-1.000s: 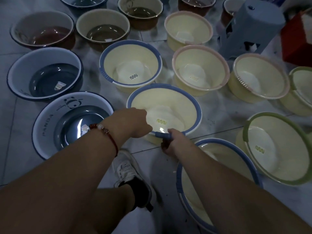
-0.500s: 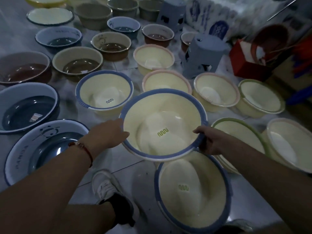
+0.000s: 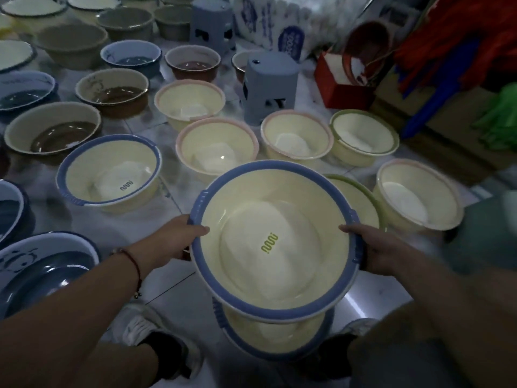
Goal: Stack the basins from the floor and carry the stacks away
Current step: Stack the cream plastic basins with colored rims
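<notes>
Now both hands, left hand (image 3: 170,239) and right hand (image 3: 376,252), fingers seemingly around blue-rimmed basin (image 3: 274,242) rim.

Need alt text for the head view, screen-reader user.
Two hands, left hand and right hand, grip opposite rims of a cream blue-rimmed basin held above a matching basin on the floor. Many more basins, two grey stools and a red box stand beyond.

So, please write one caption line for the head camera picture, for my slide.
Both hands, left and right, hold a blue-rimmed cream basin by its rim above a matching basin on the floor.
</notes>
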The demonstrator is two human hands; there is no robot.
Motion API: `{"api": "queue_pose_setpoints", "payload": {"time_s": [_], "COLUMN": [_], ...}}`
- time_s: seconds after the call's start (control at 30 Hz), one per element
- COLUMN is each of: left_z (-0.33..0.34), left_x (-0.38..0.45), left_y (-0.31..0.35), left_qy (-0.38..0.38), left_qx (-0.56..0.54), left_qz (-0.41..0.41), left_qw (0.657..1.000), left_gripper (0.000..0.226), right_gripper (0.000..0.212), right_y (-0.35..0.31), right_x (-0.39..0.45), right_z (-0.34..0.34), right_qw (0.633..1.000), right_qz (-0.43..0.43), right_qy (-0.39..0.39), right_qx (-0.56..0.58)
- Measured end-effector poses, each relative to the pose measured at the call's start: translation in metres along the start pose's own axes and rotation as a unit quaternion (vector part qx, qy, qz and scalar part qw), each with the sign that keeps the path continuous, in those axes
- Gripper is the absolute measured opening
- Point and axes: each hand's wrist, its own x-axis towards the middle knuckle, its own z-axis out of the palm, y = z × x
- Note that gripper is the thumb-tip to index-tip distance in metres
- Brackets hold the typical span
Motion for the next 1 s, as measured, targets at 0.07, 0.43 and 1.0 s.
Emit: {"api": "queue_pose_setpoints", "payload": {"time_s": [0.07,0.43,1.0], "left_z": [0.013,0.044,0.045], "left_x": [0.004,0.026,0.056], "left_y": [-0.001,-0.021,-0.088], "left_qy": [-0.012,-0.069,-0.029], "left_qx": [-0.004,-0.004,0.35], "left_qz": [-0.026,-0.151,-0.051], "left_qw": [1.0,0.986,0.935], "left_gripper": [0.019,0.019,0.013], "right_gripper": [0.03,0.023,0.031], "right_y": [0.017,0.085,0.113], "right_x": [0.015,0.079,0.13], "right_z": [-0.009,-0.028,0.026], "right_qw": [0.999,0.984,0.908], "right_qz": [-0.018,0.025,-0.098], "right_qy": [0.019,0.109,0.139], "right_qx": [0.037,-0.142,-0.383]}}
